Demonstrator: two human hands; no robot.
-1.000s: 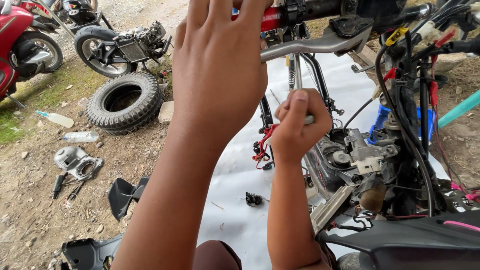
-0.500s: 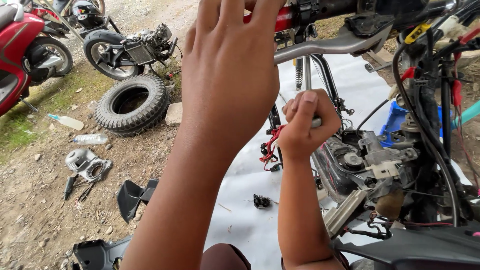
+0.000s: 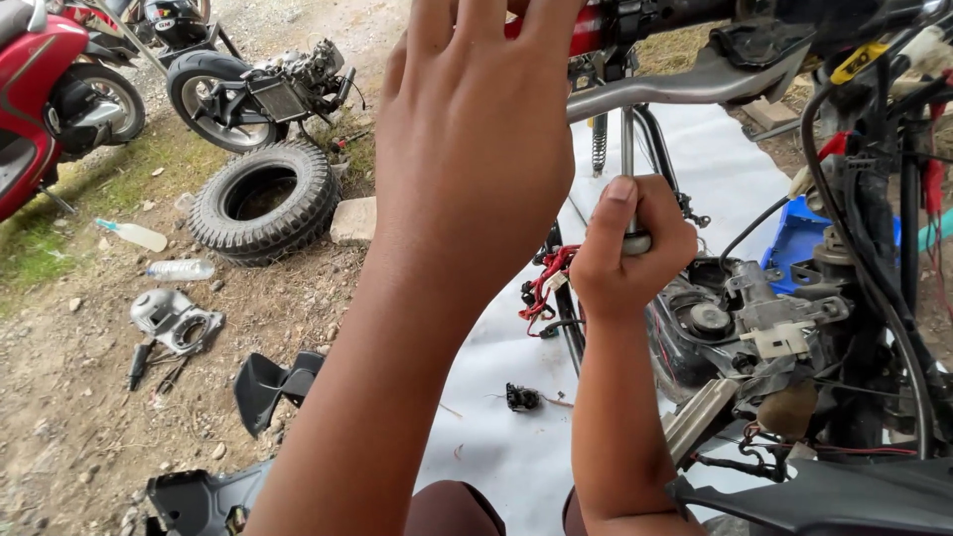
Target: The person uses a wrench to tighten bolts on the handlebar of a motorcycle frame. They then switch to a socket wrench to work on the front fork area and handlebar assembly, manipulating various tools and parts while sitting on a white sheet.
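Note:
My left hand (image 3: 476, 149) is raised with its back toward me. Its fingertips run out of the top of the picture near the red part of the handlebar (image 3: 586, 25), so its hold is hidden. Lower down, my right hand (image 3: 630, 248) is closed around the handle of a tool. The tool's thin metal shaft (image 3: 627, 139) points straight up to the underside of the silver brake lever (image 3: 685, 87). Both hands work at the front of a stripped motorcycle (image 3: 754, 318), with bare wiring and engine parts to their right.
A white sheet (image 3: 496, 437) lies under the motorcycle, with a small black part (image 3: 521, 397) on it. On the dirt to the left are a loose tyre (image 3: 263, 199), a stone block (image 3: 354, 220), two plastic bottles (image 3: 134, 235), a metal cover (image 3: 174, 318), black panels (image 3: 268, 387) and a red scooter (image 3: 30, 99).
The view has shifted slightly, so both hands sit a little further right. My right hand keeps its grip on the tool and my left hand stays raised.

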